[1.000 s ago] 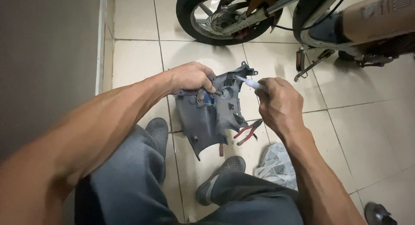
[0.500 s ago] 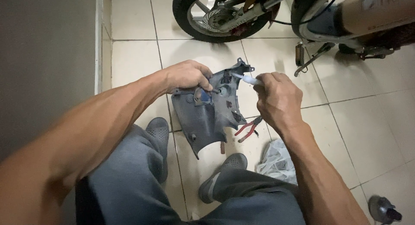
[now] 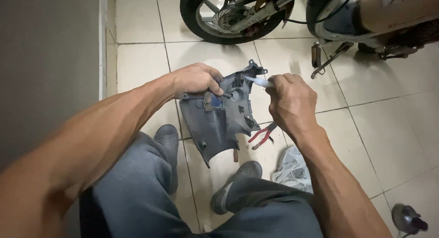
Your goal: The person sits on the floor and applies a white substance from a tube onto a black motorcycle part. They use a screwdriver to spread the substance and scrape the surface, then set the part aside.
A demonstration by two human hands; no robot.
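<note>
My left hand grips the top edge of a dark grey plastic motorcycle panel, holding it up over my knees with its ribbed inner side facing me. My right hand is closed around a small white tube or pen-shaped tool, whose tip touches the panel's upper right corner. Most of the tool is hidden in my fist.
Red-handled pliers lie on the tiled floor under the panel. A crumpled white plastic bag sits by my right leg. A motorcycle's wheel and kickstand stand ahead. A grey wall is at left. A small dark object lies bottom right.
The view has shifted slightly; both hands keep their grip, and the tool tip stays at the panel's upper right corner with only small movement.
</note>
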